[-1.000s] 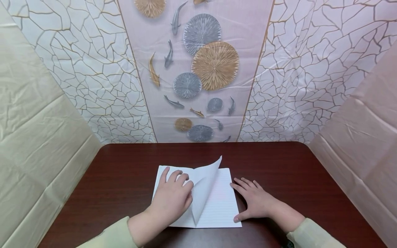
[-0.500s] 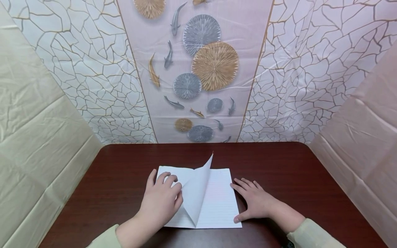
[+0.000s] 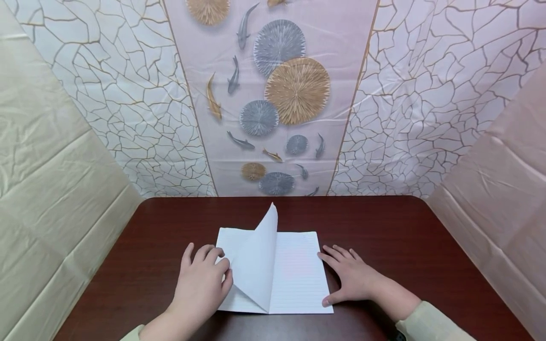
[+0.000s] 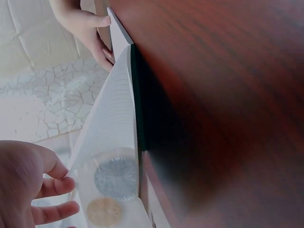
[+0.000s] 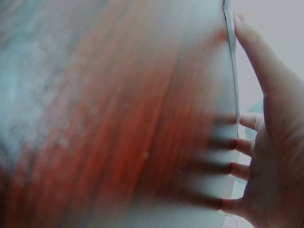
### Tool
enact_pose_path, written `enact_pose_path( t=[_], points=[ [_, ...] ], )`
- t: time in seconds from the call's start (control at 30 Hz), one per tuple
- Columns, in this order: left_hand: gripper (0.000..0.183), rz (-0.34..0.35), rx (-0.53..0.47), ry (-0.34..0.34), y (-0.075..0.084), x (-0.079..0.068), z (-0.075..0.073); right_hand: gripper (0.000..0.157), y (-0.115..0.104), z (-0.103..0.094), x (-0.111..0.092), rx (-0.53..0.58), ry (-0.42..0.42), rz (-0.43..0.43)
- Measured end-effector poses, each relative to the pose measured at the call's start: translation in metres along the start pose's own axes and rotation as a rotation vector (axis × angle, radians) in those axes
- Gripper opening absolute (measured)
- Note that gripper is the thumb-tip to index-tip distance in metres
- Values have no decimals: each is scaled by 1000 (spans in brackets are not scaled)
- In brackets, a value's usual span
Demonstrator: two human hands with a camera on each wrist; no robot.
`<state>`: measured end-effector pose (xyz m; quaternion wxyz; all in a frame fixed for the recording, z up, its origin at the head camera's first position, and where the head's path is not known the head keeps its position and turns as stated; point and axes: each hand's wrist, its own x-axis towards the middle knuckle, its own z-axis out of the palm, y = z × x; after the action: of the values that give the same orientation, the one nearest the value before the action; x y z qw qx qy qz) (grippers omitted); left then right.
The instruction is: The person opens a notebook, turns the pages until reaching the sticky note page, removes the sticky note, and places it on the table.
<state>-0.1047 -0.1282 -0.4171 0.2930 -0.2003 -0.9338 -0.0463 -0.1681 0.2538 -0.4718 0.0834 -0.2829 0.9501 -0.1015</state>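
An open notebook (image 3: 300, 279) with ruled white pages lies on the table. My left hand (image 3: 200, 279) pinches the corner of one page (image 3: 256, 265) between thumb and index finger, to the left of the fold. That page stands curled up over the left half, its top corner pointing upward. In the left wrist view, the left hand (image 4: 28, 185) has its other fingers loosely bent beside the ruled page (image 4: 109, 114). My right hand (image 3: 351, 274) rests at the notebook's right edge with fingers spread, thumb on the lower right corner and the other fingertips on the table.
The dark red-brown wooden table (image 3: 384, 222) surrounds the notebook. Behind it hangs a patterned cloth (image 3: 273, 128) with fish and round leaf shapes. Plain beige cloth (image 3: 64, 199) walls in the left side, and similar cloth (image 3: 499, 189) the right.
My left hand has moved left and slightly down, drawing the page from the right half across to the left. More of the ruled right page shows. The right hand has stayed put.
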Motion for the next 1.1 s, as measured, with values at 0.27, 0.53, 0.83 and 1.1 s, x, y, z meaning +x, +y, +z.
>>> enact_pose_path(
  t=[0.27,0.53,0.83,1.1],
  points=[
    [19,-113,-23,-126,-4,-14,0,120,1,0,-1,16,-12,11],
    [23,-178,-8,-231,-9,-27,2,120,-1,-4,0,27,-23,26],
    [22,-214,17,-422,-10,-36,1,120,-2,-3,0,23,-15,21],
    [21,-196,38,-525,-13,-42,5,120,-2,-2,0,19,-19,18]
  ],
)
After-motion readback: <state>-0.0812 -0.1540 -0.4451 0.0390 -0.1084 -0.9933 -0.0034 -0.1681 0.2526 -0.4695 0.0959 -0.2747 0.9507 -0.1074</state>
